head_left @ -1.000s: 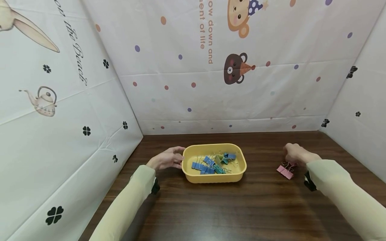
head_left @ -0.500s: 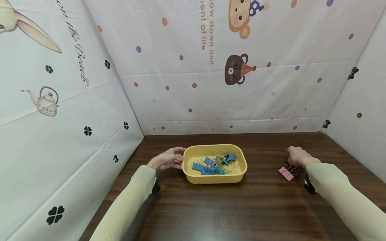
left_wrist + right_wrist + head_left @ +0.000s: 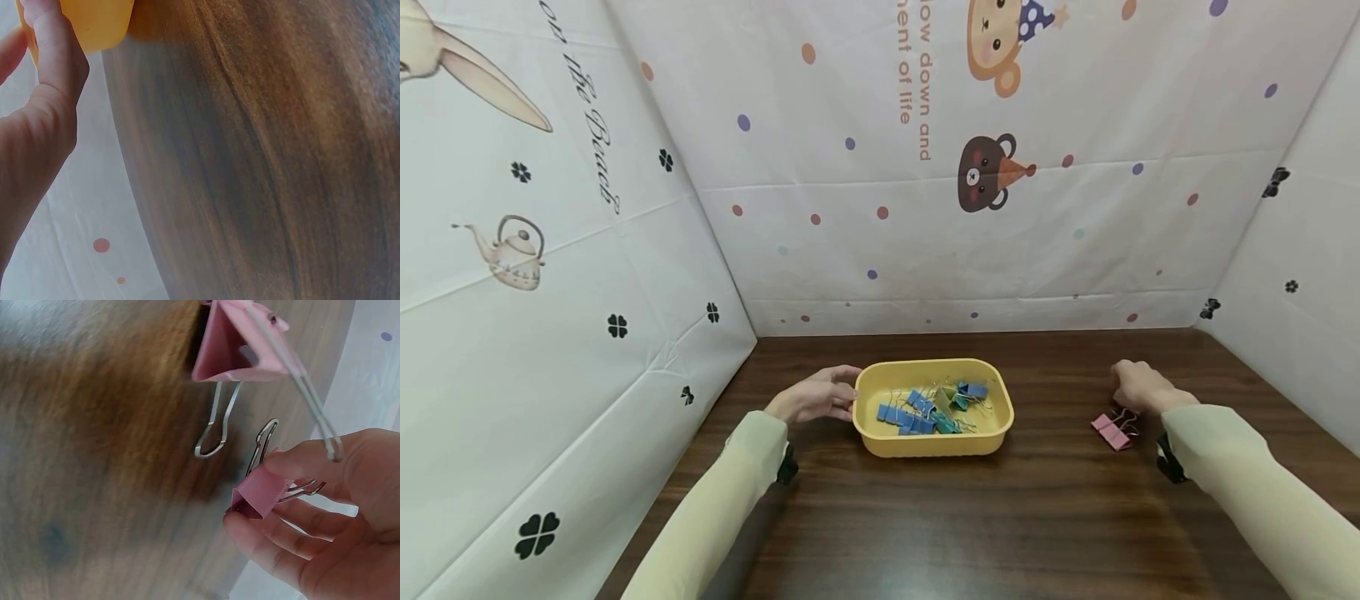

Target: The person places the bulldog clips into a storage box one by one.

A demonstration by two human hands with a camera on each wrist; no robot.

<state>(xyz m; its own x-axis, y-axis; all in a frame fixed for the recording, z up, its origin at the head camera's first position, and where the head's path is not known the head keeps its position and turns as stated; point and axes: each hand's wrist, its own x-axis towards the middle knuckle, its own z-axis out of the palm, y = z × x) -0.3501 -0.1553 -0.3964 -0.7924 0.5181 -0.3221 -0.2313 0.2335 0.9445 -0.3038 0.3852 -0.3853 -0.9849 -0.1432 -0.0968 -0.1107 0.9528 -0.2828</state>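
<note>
My left hand (image 3: 816,396) rests its fingers against the left end of a yellow plastic tray (image 3: 932,446); in the left wrist view they lie along its wall. Inside the tray lie several blue binder clips (image 3: 906,417) and green ones (image 3: 946,422). Out to the right, my right hand (image 3: 1138,386) is low at the table. In the right wrist view its thumb and finger pinch a small pink binder clip (image 3: 261,490), wire handles spread. In the head view, the hand hides that clip. Another pink binder clip (image 3: 1112,431) stands on the table just in front of this hand.
The dark wood-grain table (image 3: 970,517) reaches back to a white printed sheet (image 3: 880,250). Similar sheets rise at the left side (image 3: 647,400) and at the right (image 3: 1285,333). Between the tray and the right hand shows bare tabletop.
My right hand has shifted very slightly right and down beside the pink clips. The left hand and the tray stay where they were.
</note>
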